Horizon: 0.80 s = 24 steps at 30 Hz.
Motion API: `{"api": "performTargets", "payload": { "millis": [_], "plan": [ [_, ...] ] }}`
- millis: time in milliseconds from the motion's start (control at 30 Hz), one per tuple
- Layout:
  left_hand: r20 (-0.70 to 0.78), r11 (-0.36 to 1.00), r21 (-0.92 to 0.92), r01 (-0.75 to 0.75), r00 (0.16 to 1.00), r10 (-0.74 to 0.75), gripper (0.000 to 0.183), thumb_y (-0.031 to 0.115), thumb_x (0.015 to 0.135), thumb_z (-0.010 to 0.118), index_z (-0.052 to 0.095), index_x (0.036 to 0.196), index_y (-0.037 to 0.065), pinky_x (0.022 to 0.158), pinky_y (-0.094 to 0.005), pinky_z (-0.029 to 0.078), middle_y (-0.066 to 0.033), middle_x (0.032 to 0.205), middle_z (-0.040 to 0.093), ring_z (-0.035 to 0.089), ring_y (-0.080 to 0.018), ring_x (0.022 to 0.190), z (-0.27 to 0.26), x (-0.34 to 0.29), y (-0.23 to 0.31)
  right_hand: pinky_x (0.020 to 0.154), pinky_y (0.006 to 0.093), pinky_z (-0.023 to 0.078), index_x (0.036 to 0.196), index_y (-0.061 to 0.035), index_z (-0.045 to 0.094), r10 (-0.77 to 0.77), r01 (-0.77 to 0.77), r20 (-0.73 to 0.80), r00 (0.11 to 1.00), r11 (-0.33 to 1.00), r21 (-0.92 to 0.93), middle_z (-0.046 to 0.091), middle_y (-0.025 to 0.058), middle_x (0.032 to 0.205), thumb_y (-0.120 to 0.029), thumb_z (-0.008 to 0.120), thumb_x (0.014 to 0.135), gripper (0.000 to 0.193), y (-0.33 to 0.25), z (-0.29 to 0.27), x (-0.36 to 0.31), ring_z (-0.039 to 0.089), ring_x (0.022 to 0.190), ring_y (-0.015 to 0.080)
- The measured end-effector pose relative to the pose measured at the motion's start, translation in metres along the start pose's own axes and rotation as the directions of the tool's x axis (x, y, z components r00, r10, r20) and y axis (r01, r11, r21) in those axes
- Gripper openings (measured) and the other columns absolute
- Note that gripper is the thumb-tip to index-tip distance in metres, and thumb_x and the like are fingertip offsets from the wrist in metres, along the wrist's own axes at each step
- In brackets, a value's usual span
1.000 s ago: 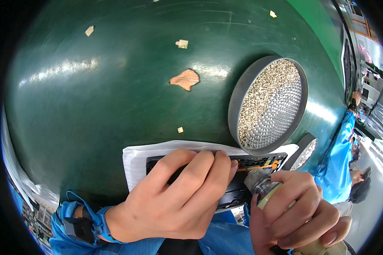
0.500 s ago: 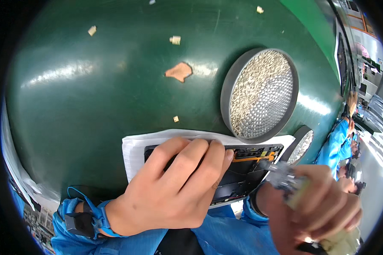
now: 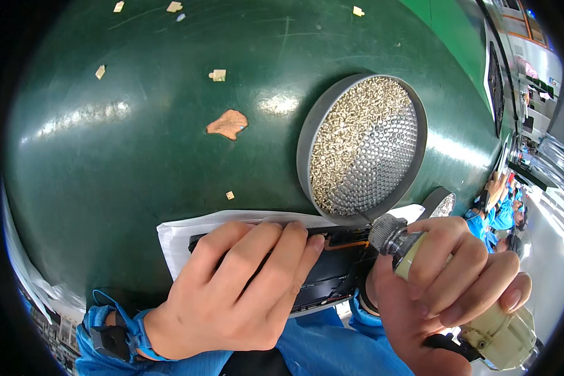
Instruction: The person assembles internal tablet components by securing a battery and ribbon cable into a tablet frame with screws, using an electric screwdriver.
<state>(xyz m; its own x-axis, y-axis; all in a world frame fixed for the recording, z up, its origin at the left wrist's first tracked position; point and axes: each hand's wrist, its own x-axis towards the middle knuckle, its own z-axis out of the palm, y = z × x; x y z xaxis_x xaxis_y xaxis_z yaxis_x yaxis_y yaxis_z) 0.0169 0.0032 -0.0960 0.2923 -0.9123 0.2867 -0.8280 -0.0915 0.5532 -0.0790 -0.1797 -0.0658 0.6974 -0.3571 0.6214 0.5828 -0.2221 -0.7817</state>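
Note:
A flat black electronic device (image 3: 332,273), opened so that its inner parts and an orange ribbon show, lies on a white cloth (image 3: 177,241) at the table's near edge. Bent over its left part is my left hand (image 3: 232,288), closed on it with the fingertips near the far edge. My right hand (image 3: 448,276) grips an electric screwdriver (image 3: 495,338) with a pale yellow body and a knurled metal collar. The collar hangs over the device's right end, and its thin bit points to the near rim of a round grey dish (image 3: 303,147) of small gold-coloured screws (image 3: 341,144).
A smaller round dish (image 3: 433,199) stands to the right, partly hidden. Beyond the cloth lie a brown irregular flat piece (image 3: 229,124) and several small pale tabs (image 3: 218,75) on the green table (image 3: 150,163). Co-workers in blue sleeves (image 3: 501,216) sit farther right.
The screwdriver's end has moved from over the device's right end to the screw dish's near rim, and the right hand is less blurred. The whole view has shifted slightly. My left hand stays on the device.

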Motion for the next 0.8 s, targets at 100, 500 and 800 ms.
{"api": "performTargets", "payload": {
  "millis": [100, 500, 800],
  "plan": [
    [-0.001, 1.0, 0.004, -0.008, 1.0, 0.008, 0.044, 0.018, 0.069, 0.074, 0.083, 0.11, 0.006, 0.084, -0.04, 0.053, -0.009, 0.117, 0.067, 0.061, -0.0264, 0.105, 0.0, -0.001, -0.001, 0.049, 0.0289, 0.039, 0.148, -0.0002, 0.037, 0.003, -0.003, 0.009, 1.0, 1.0, 0.009, 0.049, 0.0045, 0.098, -0.051, 0.064, 0.105, 0.071, 0.003, -0.001, 0.0, 0.048, 0.066, 0.0136],
    [-0.105, 0.982, -0.153, 0.108, 0.987, -0.125, 0.034, 0.01, 0.072, 0.091, 0.08, 0.101, -0.003, 0.079, -0.0387, 0.054, -0.0113, 0.115, 0.069, 0.064, -0.0292, 0.1, 0.003, 0.006, 0.005, 0.051, 0.03, 0.044, 0.145, -0.0024, 0.039, -0.001, 0.0, -0.027, 1.0, 0.999, -0.053, 0.053, 0.0044, 0.097, -0.052, 0.066, 0.103, 0.07, -0.026, 0.008, 0.003, 0.052, 0.068, 0.0138],
    [-0.146, 0.963, -0.205, 0.174, 0.968, -0.206, 0.044, 0.01, 0.073, 0.093, 0.075, 0.111, -0.003, 0.082, -0.038, 0.054, -0.012, 0.115, 0.068, 0.065, -0.029, 0.099, 0.004, -0.001, 0.007, 0.044, 0.029, 0.04, 0.146, -0.004, 0.036, 0.05, -0.051, 0.025, 0.998, 0.996, 0.071, 0.054, 0.0053, 0.097, -0.04, 0.076, 0.1, 0.07, -0.011, 0.031, -0.01, 0.053, 0.068, 0.0146]
  ]
}}
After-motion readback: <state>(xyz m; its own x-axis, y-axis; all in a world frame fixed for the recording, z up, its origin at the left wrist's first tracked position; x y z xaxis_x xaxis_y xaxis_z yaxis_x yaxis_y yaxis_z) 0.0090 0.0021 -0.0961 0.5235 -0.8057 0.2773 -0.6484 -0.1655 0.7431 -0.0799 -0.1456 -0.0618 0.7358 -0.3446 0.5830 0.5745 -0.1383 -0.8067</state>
